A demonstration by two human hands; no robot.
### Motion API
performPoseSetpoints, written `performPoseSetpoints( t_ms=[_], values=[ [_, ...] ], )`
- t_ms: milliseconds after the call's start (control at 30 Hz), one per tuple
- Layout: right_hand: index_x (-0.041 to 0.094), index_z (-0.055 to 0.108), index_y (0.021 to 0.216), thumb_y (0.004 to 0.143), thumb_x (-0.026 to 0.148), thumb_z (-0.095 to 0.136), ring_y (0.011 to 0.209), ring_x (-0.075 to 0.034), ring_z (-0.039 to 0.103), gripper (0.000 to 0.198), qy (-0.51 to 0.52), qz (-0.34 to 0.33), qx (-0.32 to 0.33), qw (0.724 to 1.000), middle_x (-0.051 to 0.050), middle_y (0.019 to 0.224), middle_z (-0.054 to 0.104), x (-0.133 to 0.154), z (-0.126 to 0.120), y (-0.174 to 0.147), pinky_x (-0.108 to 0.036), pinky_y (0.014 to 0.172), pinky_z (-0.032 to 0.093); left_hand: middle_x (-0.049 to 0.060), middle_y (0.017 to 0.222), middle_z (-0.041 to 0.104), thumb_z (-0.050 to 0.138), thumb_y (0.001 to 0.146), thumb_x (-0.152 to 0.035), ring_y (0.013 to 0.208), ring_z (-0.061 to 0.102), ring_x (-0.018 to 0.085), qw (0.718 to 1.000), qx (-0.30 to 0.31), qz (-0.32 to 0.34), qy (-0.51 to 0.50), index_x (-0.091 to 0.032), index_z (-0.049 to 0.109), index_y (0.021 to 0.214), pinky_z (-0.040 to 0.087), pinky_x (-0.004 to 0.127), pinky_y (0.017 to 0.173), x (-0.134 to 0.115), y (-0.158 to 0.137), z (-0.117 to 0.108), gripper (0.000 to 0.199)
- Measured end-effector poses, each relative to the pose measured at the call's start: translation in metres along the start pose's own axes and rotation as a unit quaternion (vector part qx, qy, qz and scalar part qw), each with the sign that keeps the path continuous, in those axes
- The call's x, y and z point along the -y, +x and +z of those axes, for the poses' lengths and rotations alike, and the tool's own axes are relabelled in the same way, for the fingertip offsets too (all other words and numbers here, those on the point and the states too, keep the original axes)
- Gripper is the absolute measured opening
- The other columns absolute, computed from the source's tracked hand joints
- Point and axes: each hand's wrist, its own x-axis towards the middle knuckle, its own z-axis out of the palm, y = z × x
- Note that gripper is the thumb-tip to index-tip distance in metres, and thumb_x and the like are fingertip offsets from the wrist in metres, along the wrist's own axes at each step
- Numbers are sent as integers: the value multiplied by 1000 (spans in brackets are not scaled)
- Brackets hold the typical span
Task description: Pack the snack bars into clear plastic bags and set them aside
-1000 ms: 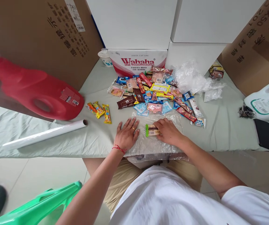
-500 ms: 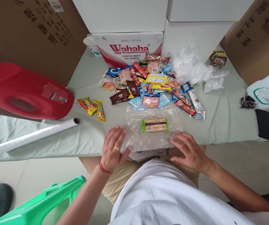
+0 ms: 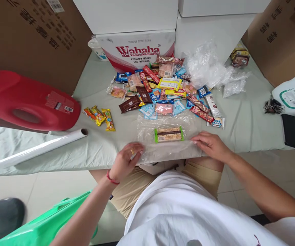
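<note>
A clear plastic film sheet [image 3: 147,136] lies on the cloth-covered table in front of me. On it rests a wrapped snack bar [image 3: 169,134] with green ends. My left hand [image 3: 129,156] pinches the near left edge of the film between thumb and fingers. At the opposite side, my right hand [image 3: 211,145] pinches the near right edge. Between them the front edge of the film is pulled fairly straight, just on the near side of the bar. Neither hand touches the bar.
Behind the film is a pile of wrapped snacks [image 3: 160,90], with crumpled clear plastic [image 3: 209,68] to its right. Yellow candy packets [image 3: 108,119], a white roll [image 3: 42,147] and a red jug [image 3: 29,102] are on the left. A black phone-like object [image 3: 293,131] lies right.
Both hands have gone from open above the film to pinching its near corners. The film's front edge has been lifted and drawn toward the bar. The view has shifted slightly.
</note>
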Motion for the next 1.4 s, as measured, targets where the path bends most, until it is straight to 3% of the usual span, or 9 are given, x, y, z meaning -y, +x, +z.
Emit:
performPoseSetpoints(
  t_ms=[233, 333, 433, 533, 800, 933, 1167, 1300, 1400],
  values=[
    [17, 78, 97, 93, 38, 57, 68, -17, 62, 30, 9, 131, -27, 991, -3, 77, 73, -12, -16, 67, -27, 64, 43, 8, 101, 77, 55, 94, -46, 90, 72, 22, 968, -156, -195, -14, -19, 71, 101, 60, 37, 85, 10, 62, -20, 32],
    [15, 79, 93, 90, 33, 58, 67, -17, 61, 27, -11, 163, -30, 986, -4, 74, 72, -23, -10, 79, -26, 63, 39, 12, 117, 73, 63, 94, -49, 109, 69, 27, 969, -232, -49, 62, -19, 64, 120, 58, 44, 95, 2, 49, -16, 40],
    [16, 79, 92, 89, 33, 59, 65, -17, 59, 26, -6, 178, -25, 984, -3, 72, 71, -29, -4, 78, -27, 63, 38, 17, 137, 65, 77, 83, -62, 132, 61, 34, 971, -154, 144, 115, -24, 55, 138, 47, 56, 113, -7, 22, -1, 70],
    [16, 78, 90, 88, 36, 59, 63, -16, 56, 27, 10, 188, -16, 982, -2, 70, 69, -32, 1, 74, -27, 62, 38, 19, 154, 54, 79, 80, -66, 147, 49, 39, 961, -92, 202, 165, -30, 50, 148, 27, 66, 125, -10, 5, 19, 82],
    [16, 77, 90, 88, 37, 61, 63, -16, 57, 27, 20, 182, -27, 983, -3, 72, 71, -36, 1, 75, -26, 62, 39, 11, 171, 35, 76, 88, -40, 162, 19, 43, 970, -112, 128, 173, -33, 70, 135, 14, 69, 128, -13, 22, 44, 48],
    [16, 78, 90, 89, 37, 61, 63, -15, 57, 27, 10, 193, -29, 981, -3, 74, 72, -36, 0, 76, -26, 62, 39, 10, 162, 47, 67, 91, -37, 162, 17, 41, 980, -142, 72, 116, -27, 81, 107, 21, 68, 127, -12, 34, 42, 23],
    [16, 79, 99, 93, 31, 59, 74, -20, 65, 26, -69, 206, -16, 976, -6, 83, 76, -32, 1, 77, -29, 67, 41, 13, 124, 70, 64, 89, -39, 149, 41, 40, 967, -209, -136, 43, -22, 70, 74, 33, 65, 123, 10, 50, 48, 23],
    [17, 79, 105, 94, 23, 57, 98, -28, 66, 26, -189, 165, -46, 967, -12, 104, 75, -21, -5, 81, -34, 79, 46, 13, 124, 68, 68, 85, -39, 145, 46, 38, 962, -229, -150, 5, -22, 70, 92, 35, 60, 124, 11, 50, 51, 19],
    [17, 77, 116, 92, 20, 59, 112, -32, 59, 30, -207, 67, -60, 974, -14, 116, 71, -5, -7, 94, -40, 92, 47, 13, 135, 63, 72, 85, -43, 142, 50, 34, 962, -224, -149, -54, -22, 63, 124, 38, 55, 123, 3, 49, 51, 45]
  ],
)
